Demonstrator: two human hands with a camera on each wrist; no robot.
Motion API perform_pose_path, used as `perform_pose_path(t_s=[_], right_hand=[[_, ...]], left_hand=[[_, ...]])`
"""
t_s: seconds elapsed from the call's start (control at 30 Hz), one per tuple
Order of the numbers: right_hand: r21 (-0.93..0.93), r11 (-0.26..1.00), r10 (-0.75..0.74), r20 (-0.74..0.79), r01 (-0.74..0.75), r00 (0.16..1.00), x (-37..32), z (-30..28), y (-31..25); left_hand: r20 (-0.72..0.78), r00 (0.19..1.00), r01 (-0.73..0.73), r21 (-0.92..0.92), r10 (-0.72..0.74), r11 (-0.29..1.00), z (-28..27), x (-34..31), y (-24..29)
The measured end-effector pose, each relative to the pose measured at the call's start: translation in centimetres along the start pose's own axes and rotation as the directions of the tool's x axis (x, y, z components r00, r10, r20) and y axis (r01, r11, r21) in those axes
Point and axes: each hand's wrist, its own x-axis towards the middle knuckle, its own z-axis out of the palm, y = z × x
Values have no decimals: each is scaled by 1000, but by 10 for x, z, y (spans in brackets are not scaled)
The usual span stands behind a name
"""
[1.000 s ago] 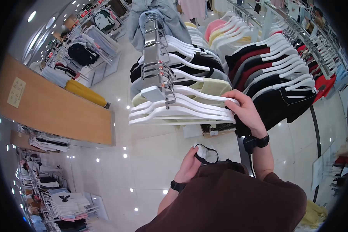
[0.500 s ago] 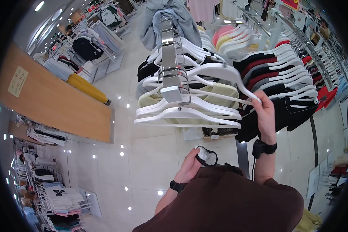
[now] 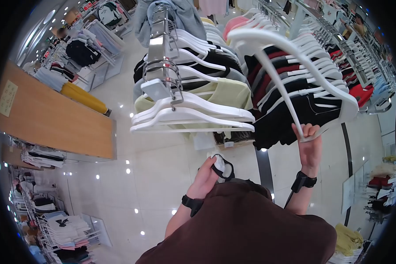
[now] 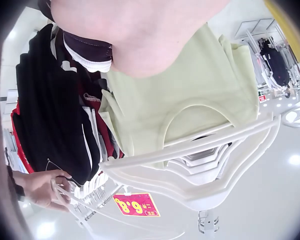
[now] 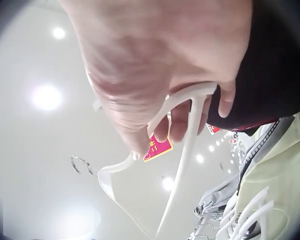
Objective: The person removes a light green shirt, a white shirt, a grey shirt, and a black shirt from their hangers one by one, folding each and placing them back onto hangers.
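My right hand (image 3: 310, 147) holds a bare white clothes hanger (image 3: 348, 107) by one end, off the rail, right of the rack. In the right wrist view its fingers curl round that end of the hanger (image 5: 187, 145), whose metal hook points away. Low in front of the body, my left hand (image 3: 203, 177) pinches a small white cloth item with black edging (image 3: 220, 164); its exact kind I cannot tell. Bare white hangers (image 3: 193, 115) hang at the near rail end, ahead of a pale green top (image 3: 236, 93), also large in the left wrist view.
The chrome rail (image 3: 158, 46) carries more clothes and a grey garment (image 3: 147, 22) on top. Right of it, another rack holds black tops (image 3: 312, 115) on white hangers. A wooden panel (image 3: 53, 119) stands at left; a box (image 3: 229, 140) is below the rack.
My right hand has drawn one white hanger off the near rail end and swung it right and toward the body. The left hand keeps holding the cloth item.
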Motion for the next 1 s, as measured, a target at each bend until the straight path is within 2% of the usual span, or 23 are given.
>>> perform_pose_path(t_s=[0.07, 0.1, 0.13, 0.2, 0.23, 0.27, 0.33, 0.37, 0.47, 0.53, 0.6, 0.73, 0.8, 0.87, 0.93, 1.0], right_hand=[[-46, 999, 16, 354, 1, 935, -6, 16, -9], [-91, 995, 4, 357, 30, 934, -6, 21, -11], [-118, 992, 79, 231, -53, 970, -8, 13, -11], [-109, 991, 102, 207, -80, 973, -8, 0, -15], [-67, 996, 83, 275, -67, 958, -7, -1, -11], [-63, 996, 84, 273, -70, 958, -7, -3, -9], [248, 949, 112, 315, -196, 942, -12, -1, -8], [353, 918, 72, 297, -180, 952, -12, 1, -6], [517, 809, 117, 325, -280, 939, -15, 23, -10], [477, 833, 118, 342, -280, 932, -19, 33, -2], [480, 827, 120, 354, -291, 927, -21, 40, 6], [443, 827, 152, 414, -345, 897, -27, 48, 17], [502, 794, 118, 427, -344, 896, -28, 45, 22], [363, 868, 122, 507, -339, 853, -29, 43, 28], [351, 869, 123, 527, -348, 841, -33, 42, 37], [248, 888, 195, 557, -386, 807, -38, 44, 43]], left_hand=[[2, 1000, -24, 36, 24, 999, 5, -4, -1], [-3, 1000, -19, 41, 19, 999, 3, -4, -4], [6, 1000, -19, 24, 19, 1000, 0, -2, -6], [15, 1000, -22, 11, 22, 1000, 0, -4, -9], [18, 1000, -24, 8, 24, 1000, 3, -5, -10], [18, 1000, -24, 4, 24, 1000, 4, -8, -12], [20, 999, -40, 21, 40, 999, 13, -13, -14], [27, 998, -53, 34, 52, 998, 16, -17, -16], [46, 998, -32, -2, 32, 999, 23, -26, -17], [40, 999, -3, 29, 2, 1000, 40, -37, -16], [121, 992, -57, 99, 45, 993, 59, -49, -16], [172, 984, -77, 136, 53, 988, 93, -78, -9], [245, 965, -140, 169, 96, 976, 111, -93, -4], [265, 958, -157, 148, 114, 976, 112, -109, -1], [283, 950, -174, 126, 133, 977, 113, -119, 2], [432, 868, -305, 77, 244, 949, 116, -124, 4]])
